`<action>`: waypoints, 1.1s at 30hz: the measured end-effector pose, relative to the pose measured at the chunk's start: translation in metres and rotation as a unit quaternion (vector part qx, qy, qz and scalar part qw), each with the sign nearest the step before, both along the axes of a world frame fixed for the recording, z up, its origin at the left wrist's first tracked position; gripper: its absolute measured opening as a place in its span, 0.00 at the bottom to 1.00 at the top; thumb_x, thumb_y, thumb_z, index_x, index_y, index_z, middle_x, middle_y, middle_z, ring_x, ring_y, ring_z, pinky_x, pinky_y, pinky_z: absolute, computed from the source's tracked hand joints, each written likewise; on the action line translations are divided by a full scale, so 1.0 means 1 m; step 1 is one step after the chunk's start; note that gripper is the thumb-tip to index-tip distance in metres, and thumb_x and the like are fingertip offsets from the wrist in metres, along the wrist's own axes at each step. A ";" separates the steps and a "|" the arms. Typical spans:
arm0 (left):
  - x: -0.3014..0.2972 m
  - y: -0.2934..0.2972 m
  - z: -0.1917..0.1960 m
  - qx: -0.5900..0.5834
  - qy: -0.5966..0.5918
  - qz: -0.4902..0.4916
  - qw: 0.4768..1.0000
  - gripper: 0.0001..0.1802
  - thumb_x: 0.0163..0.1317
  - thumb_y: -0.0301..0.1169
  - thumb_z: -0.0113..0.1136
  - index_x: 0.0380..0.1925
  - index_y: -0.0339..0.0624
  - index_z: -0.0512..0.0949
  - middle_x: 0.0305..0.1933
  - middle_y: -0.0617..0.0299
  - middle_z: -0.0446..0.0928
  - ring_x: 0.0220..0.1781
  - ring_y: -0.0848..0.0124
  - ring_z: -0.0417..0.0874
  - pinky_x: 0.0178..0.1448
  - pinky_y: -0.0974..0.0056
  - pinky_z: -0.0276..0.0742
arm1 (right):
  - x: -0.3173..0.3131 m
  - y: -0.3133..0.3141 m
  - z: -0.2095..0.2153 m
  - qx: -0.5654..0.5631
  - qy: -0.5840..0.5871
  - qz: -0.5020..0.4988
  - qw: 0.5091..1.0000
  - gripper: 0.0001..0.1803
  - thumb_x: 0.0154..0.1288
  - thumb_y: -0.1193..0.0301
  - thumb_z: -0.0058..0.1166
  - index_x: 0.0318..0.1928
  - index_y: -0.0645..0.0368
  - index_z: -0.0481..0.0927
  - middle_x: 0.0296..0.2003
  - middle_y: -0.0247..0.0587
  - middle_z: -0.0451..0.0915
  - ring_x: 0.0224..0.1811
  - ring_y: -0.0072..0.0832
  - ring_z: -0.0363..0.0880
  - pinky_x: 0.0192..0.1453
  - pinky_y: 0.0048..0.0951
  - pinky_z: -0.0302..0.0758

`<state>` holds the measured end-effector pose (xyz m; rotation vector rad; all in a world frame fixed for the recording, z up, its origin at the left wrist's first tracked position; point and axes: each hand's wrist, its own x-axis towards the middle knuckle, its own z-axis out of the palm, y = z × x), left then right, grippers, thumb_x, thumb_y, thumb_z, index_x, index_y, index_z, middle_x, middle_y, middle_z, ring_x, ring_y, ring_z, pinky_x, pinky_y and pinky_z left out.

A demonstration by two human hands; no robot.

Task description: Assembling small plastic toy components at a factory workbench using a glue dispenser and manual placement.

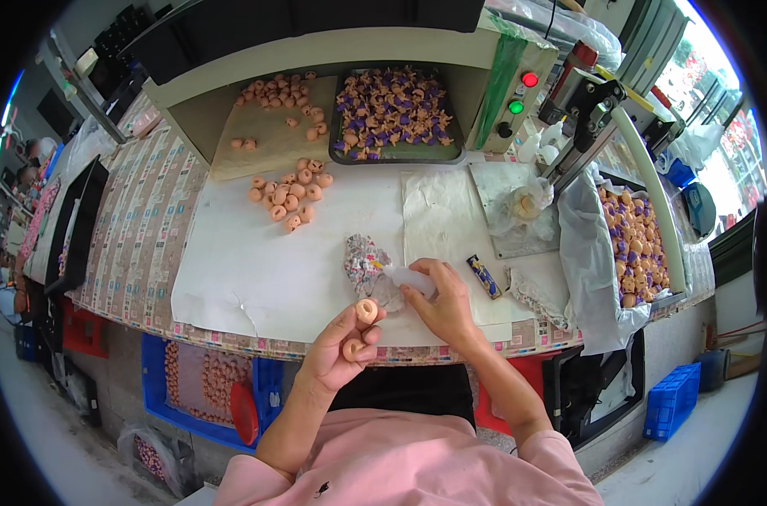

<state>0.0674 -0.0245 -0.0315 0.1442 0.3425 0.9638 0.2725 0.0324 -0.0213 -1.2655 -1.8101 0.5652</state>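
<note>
Between thumb and forefinger, my left hand (pixel 329 352) holds a small peach doll head (pixel 367 311) with its round hole turned up. A second peach doll head (pixel 353 349) is tucked in the curled fingers of the same hand. My right hand (pixel 448 305) is closed round a whitish squeeze bottle (pixel 414 282), whose yellowish nozzle points left, apart from the doll heads. Under the nozzle lies a crumpled flower-patterned cloth (pixel 360 256). Farther off to the left sits a loose pile of peach doll heads (pixel 292 196) on the white sheet (pixel 223 270).
A black tray (pixel 464 157) of peach and purple doll bodies stands under the machine housing (pixel 316 52), beside more heads. Right of my hand are a dark blue tube (pixel 484 277) and a metal plate (pixel 531 243). A lined box (pixel 586 253) of figures stands far right.
</note>
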 end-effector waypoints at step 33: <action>-0.074 0.036 0.017 0.113 -0.085 0.033 0.989 0.19 0.69 0.33 0.53 0.56 0.40 0.68 0.52 0.51 0.72 0.38 0.74 0.72 0.32 0.75 0.77 | -0.151 0.281 0.061 0.093 -0.281 0.088 0.951 0.17 0.54 0.77 0.55 0.47 0.56 0.80 0.43 0.44 0.78 0.44 0.45 0.79 0.47 0.43 0.77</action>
